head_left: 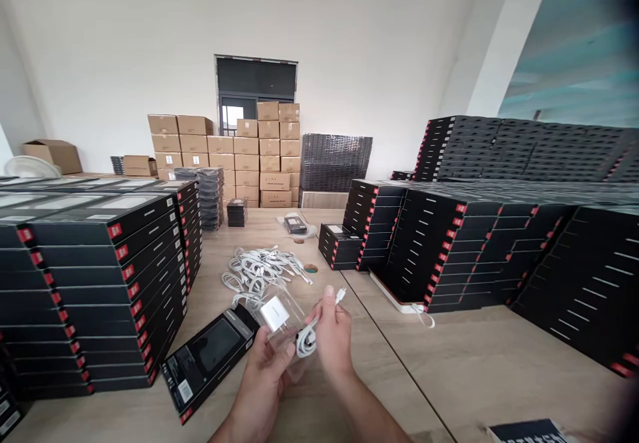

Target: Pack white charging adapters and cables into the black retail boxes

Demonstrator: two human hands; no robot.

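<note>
My left hand is closed on a clear plastic tray with a white charger plug sitting in it. A coiled white cable is gripped in my right hand, with its connector sticking up past the thumb. The coil lies against the tray's near right end. Left of my hands, a black box with a dark window lies on the table, its far end open. Just beyond the tray spreads a heap of white cables.
Tall stacks of black boxes stand at the left, and more black stacks at the right. A white-edged tray lies beside the right stacks. Brown cartons are piled by the far wall. A seam runs along the wooden table.
</note>
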